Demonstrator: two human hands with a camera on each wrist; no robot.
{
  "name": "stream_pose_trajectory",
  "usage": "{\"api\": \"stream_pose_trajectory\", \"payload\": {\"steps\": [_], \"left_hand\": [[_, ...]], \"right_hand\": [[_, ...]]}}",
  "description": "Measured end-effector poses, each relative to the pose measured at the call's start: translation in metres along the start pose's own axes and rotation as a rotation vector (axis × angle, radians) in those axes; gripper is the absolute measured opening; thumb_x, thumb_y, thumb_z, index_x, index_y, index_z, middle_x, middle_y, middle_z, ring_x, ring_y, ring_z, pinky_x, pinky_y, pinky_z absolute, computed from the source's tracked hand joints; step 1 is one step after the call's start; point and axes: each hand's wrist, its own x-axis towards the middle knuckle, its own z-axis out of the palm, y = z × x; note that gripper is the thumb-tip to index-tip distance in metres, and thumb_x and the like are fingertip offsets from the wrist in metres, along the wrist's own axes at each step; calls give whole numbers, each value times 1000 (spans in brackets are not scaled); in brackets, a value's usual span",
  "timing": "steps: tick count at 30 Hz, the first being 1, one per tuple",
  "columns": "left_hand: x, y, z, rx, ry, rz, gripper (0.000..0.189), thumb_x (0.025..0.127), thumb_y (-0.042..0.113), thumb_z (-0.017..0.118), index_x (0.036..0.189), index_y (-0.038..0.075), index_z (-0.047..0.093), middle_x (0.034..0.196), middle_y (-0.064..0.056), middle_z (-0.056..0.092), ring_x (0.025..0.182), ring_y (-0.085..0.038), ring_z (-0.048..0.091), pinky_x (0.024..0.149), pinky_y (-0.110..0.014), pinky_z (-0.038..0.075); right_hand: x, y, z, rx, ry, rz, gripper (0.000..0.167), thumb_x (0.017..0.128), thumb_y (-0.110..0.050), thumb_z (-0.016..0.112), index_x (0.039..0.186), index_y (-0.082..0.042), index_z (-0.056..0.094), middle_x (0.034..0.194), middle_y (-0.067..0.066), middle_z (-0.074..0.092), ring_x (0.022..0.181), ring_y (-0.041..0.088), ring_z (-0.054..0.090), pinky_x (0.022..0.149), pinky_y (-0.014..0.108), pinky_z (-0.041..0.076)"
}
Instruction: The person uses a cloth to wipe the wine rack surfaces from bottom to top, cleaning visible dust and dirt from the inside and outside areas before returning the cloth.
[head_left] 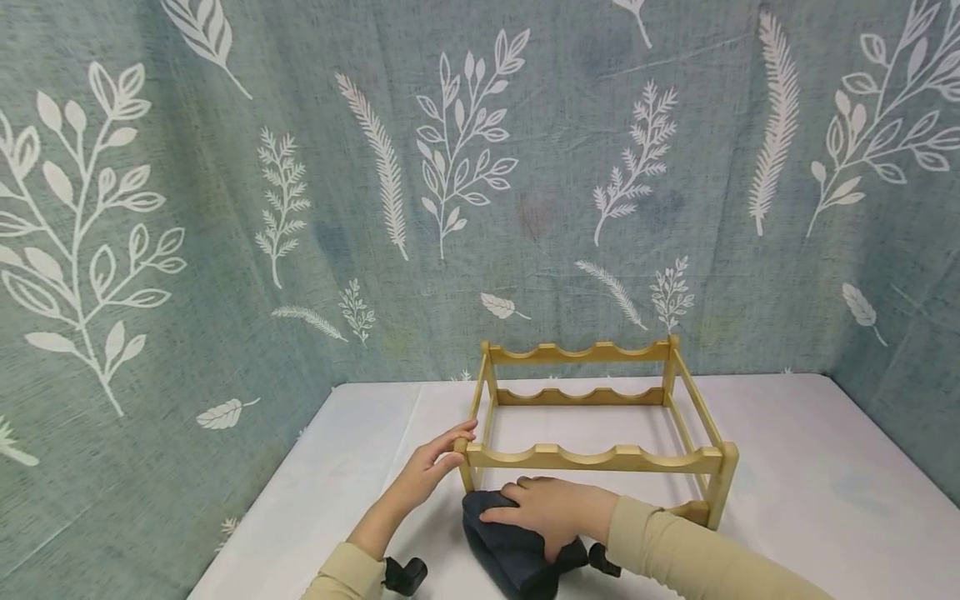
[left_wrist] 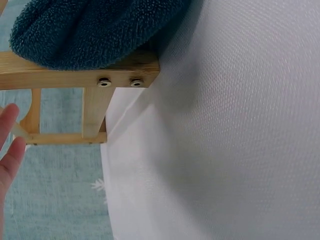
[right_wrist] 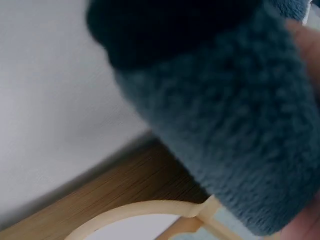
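Note:
A pale wooden wine rack (head_left: 588,458) with scalloped rails stands on the white table. My left hand (head_left: 426,468) holds its near left corner, the post top between thumb and fingers. Two fingertips of that hand (left_wrist: 11,145) show at the edge of the left wrist view. With my right hand (head_left: 557,510) I grip a bunched dark blue terry towel (head_left: 498,542) in front of the rack's near side. The towel (left_wrist: 100,30) lies against the rack's wood (left_wrist: 120,77) in the left wrist view. Close up, the towel (right_wrist: 235,125) fills much of the right wrist view.
The white-covered table (head_left: 810,467) extends to both sides of the rack. A green-grey curtain (head_left: 525,275) with white leaf prints surrounds it at the back and sides. Black wrist devices (head_left: 405,575) sit at the sleeves.

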Motion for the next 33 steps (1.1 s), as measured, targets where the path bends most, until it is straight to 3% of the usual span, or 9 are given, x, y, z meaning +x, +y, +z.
{"api": "stream_pose_trajectory", "payload": {"steps": [7, 13, 19, 23, 28, 33], "left_hand": [[2, -2, -1, 19, 5, 27, 25, 93, 10, 49, 117, 11, 57, 138, -13, 45, 116, -19, 52, 89, -39, 46], [1, -1, -1, 33, -1, 0, 27, 91, 4, 50, 117, 9, 57, 138, -13, 45, 115, -17, 52, 89, -39, 46], [2, 19, -3, 41, -5, -5, 24, 91, 3, 50, 114, 4, 57, 135, -19, 46, 115, -13, 51, 89, -38, 46], [3, 33, -2, 35, -10, 4, 23, 91, 4, 50, 113, 3, 57, 134, -20, 47, 115, -12, 51, 89, -38, 46], [3, 33, -1, 35, -3, 13, 22, 91, 3, 50, 112, 2, 57, 134, -21, 47, 115, -12, 51, 89, -38, 46], [2, 26, -2, 35, 1, 12, 22, 91, 4, 50, 112, 2, 56, 133, -22, 46, 112, -12, 53, 88, -38, 47]], "right_hand": [[-5, 2, 7, -14, 72, 56, 73, 76, -20, 75, 135, -32, 35, 110, -4, 54, 95, 7, 53, 80, 21, 46], [-18, 0, 12, -108, 198, 6, 61, 75, -13, 74, 126, -29, 43, 96, -5, 55, 82, 7, 54, 70, 20, 46], [-32, 2, 18, -110, 274, -56, 59, 74, -10, 75, 122, -28, 47, 93, -7, 54, 80, 5, 53, 69, 19, 44], [-44, 4, 16, 18, 212, -71, 61, 75, -8, 73, 125, -30, 45, 91, -9, 52, 76, 2, 49, 70, 16, 43], [-58, 6, 14, 318, 74, -57, 70, 72, -2, 73, 130, -29, 43, 102, -9, 54, 85, -1, 50, 72, 14, 43], [-53, 9, 15, 488, 82, -26, 73, 70, 1, 70, 132, -26, 42, 121, -3, 53, 101, 3, 51, 79, 18, 44]]}}
